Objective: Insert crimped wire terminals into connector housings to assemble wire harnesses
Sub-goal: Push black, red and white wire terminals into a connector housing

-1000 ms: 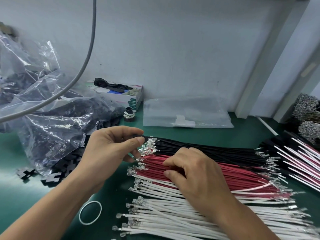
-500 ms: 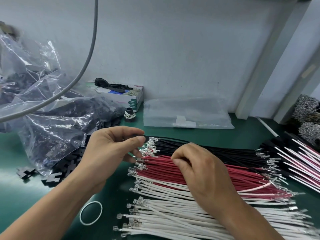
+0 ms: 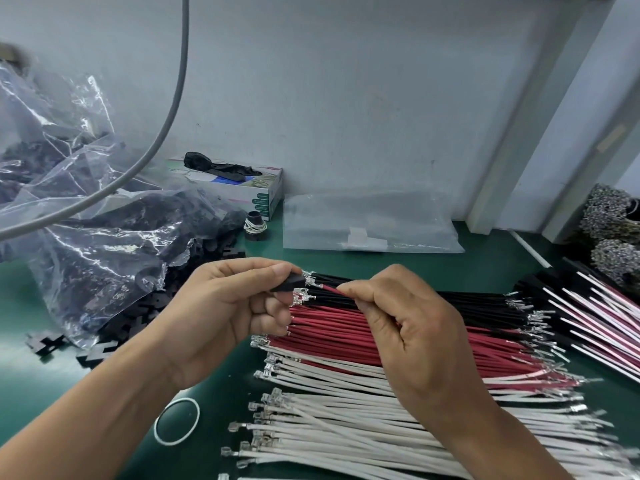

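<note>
Green matting (image 3: 221,382) covers our bench beneath a pale wall, where rows of black wires (image 3: 485,303), red wires (image 3: 339,337) and white wires (image 3: 346,424) lie side by side, terminals pointing left. A second ago our right hand (image 3: 412,334) was flat among the red wires; now it has lifted and pinches a single red wire (image 3: 330,289) between thumb and forefinger, aiming its terminal at the black connector housing (image 3: 289,283) that our left hand (image 3: 225,313) grips between thumb and fingers above the black row. We judge the insertion about to begin; whether the terminal has entered the housing we cannot tell. To the left, a crumpled clear plastic bag (image 3: 86,237) holds loose black housings, some spilled onto the matting. Behind, an open glove box (image 3: 266,192) shows a black glove (image 3: 214,166) on top, and a flat clear bag (image 3: 370,223) lies against the wall, its contents unclear.
</note>
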A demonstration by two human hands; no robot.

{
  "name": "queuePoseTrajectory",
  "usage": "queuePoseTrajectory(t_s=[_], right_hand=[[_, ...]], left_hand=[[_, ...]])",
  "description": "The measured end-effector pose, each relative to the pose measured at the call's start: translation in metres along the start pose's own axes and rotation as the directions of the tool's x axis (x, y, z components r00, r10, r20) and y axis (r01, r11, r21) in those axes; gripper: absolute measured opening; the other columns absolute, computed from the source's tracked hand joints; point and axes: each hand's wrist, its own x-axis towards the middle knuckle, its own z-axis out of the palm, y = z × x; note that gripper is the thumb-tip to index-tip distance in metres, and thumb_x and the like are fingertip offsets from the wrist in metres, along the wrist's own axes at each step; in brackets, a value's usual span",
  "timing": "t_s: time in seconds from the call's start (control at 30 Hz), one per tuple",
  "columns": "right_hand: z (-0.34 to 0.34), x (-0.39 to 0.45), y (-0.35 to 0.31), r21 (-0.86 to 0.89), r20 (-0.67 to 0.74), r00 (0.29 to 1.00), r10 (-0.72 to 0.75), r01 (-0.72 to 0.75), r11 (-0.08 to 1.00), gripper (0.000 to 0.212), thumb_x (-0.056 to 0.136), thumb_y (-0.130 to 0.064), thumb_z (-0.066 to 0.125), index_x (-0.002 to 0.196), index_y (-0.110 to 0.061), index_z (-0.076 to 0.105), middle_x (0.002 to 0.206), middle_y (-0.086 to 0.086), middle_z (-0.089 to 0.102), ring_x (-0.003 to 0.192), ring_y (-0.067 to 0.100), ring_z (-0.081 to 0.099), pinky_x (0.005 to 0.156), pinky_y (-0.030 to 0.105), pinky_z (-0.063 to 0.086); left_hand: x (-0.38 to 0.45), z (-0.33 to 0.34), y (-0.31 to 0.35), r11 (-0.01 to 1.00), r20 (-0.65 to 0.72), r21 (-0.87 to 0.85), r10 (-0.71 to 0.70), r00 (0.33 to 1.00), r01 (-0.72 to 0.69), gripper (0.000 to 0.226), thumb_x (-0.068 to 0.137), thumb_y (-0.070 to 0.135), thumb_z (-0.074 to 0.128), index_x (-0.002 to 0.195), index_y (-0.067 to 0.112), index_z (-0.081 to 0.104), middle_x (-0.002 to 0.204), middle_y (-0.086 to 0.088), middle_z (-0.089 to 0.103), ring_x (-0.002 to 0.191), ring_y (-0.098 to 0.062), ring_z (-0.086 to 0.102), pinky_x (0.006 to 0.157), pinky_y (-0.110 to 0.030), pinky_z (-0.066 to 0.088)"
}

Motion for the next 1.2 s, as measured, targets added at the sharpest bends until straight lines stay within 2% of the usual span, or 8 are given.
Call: queuePoseTrajectory(t_s=[0.27, 0.43, 0.53, 0.77, 0.93, 1.03, 1.1, 1.2], right_hand=[[-0.001, 0.001, 0.000, -0.037, -0.010, 0.999, -0.040, 0.039, 0.999, 0.020, 0.098, -0.021, 0.060, 0.107, -0.017, 0.077, 0.089, -0.007, 0.063, 0.078, 0.009, 0.062, 0.065, 0.033, 0.055], [-0.005, 0.001, 0.004, -0.235, 0.048, 0.986, -0.162, 0.168, 0.957, 0.025, 0.088, 0.001, 0.074, 0.107, -0.015, 0.077, 0.085, -0.003, 0.063, 0.072, 0.015, 0.060, 0.054, 0.033, 0.053], [-0.007, 0.002, 0.005, -0.294, 0.058, 0.971, -0.231, 0.237, 0.926, 0.023, 0.089, 0.000, 0.070, 0.106, -0.013, 0.076, 0.085, -0.001, 0.061, 0.071, 0.018, 0.057, 0.050, 0.035, 0.051], [0.001, -0.002, 0.003, -0.131, 0.058, 0.995, -0.081, 0.088, 0.987, 0.018, 0.096, -0.012, 0.061, 0.106, -0.016, 0.075, 0.088, -0.006, 0.059, 0.075, 0.010, 0.059, 0.063, 0.031, 0.053], [0.006, -0.002, -0.005, -0.256, 0.053, 0.990, -0.130, 0.139, 0.957, 0.019, 0.092, -0.005, 0.066, 0.107, -0.015, 0.072, 0.087, -0.005, 0.056, 0.072, 0.013, 0.055, 0.057, 0.031, 0.051], [0.006, -0.001, 0.000, -0.137, 0.039, 0.999, -0.028, 0.033, 0.990, 0.017, 0.096, -0.011, 0.062, 0.108, -0.019, 0.073, 0.092, -0.008, 0.060, 0.079, 0.010, 0.061, 0.065, 0.031, 0.054], [0.004, -0.001, 0.001, -0.040, 0.049, 0.997, 0.063, -0.061, 0.997, 0.019, 0.098, -0.019, 0.057, 0.106, -0.022, 0.074, 0.094, -0.012, 0.061, 0.083, 0.007, 0.063, 0.071, 0.029, 0.053], [0.001, -0.001, -0.002, -0.002, 0.079, 0.991, 0.110, -0.110, 0.994, 0.016, 0.096, -0.022, 0.059, 0.103, -0.024, 0.073, 0.092, -0.017, 0.059, 0.084, 0.003, 0.060, 0.073, 0.018, 0.049]], left_hand=[[0.000, 0.000, -0.001, 0.999, 0.023, -0.034, -0.023, 0.999, 0.024, 0.022, 0.088, 0.015, 0.071, 0.101, -0.001, 0.078, 0.074, -0.011, 0.067, 0.058, -0.018, 0.065, 0.056, -0.026, 0.059], [0.000, -0.001, 0.000, 0.999, 0.020, -0.026, -0.031, 0.999, 0.031, 0.025, 0.084, 0.016, 0.076, 0.101, -0.002, 0.078, 0.072, -0.011, 0.066, 0.056, -0.018, 0.065, 0.056, -0.026, 0.059], [0.000, 0.001, 0.000, 0.999, 0.011, 0.004, -0.050, 0.999, 0.050, 0.034, 0.076, 0.018, 0.086, 0.100, -0.004, 0.077, 0.072, -0.014, 0.067, 0.055, -0.019, 0.065, 0.054, -0.027, 0.059], [-0.001, 0.009, -0.007, 0.995, -0.014, -0.045, -0.091, 0.996, 0.090, 0.037, 0.073, 0.022, 0.079, 0.099, -0.005, 0.077, 0.072, -0.014, 0.067, 0.054, -0.018, 0.065, 0.053, -0.026, 0.059], [-0.002, 0.018, -0.010, 0.992, -0.078, -0.093, -0.088, 0.993, 0.081, 0.040, 0.070, 0.023, 0.079, 0.100, -0.005, 0.077, 0.075, -0.020, 0.071, 0.055, -0.021, 0.067, 0.052, -0.028, 0.060], [-0.004, 0.019, -0.009, 0.991, -0.124, 0.125, 0.053, 0.991, -0.037, 0.036, 0.069, 0.029, 0.082, 0.099, 0.010, 0.082, 0.085, -0.019, 0.076, 0.064, -0.024, 0.072, 0.056, -0.028, 0.061], [-0.006, 0.016, -0.009, 0.932, -0.078, 0.326, 0.192, 0.978, -0.157, 0.038, 0.066, 0.029, 0.090, 0.103, 0.023, 0.082, 0.084, -0.017, 0.078, 0.068, -0.023, 0.074, 0.061, -0.026, 0.060], [-0.005, 0.007, -0.011, 0.825, -0.027, 0.500, 0.319, 0.947, -0.264, 0.035, 0.064, 0.024, 0.092, 0.098, 0.027, 0.082, 0.076, -0.012, 0.078, 0.061, -0.020, 0.073, 0.061, -0.024, 0.060]])
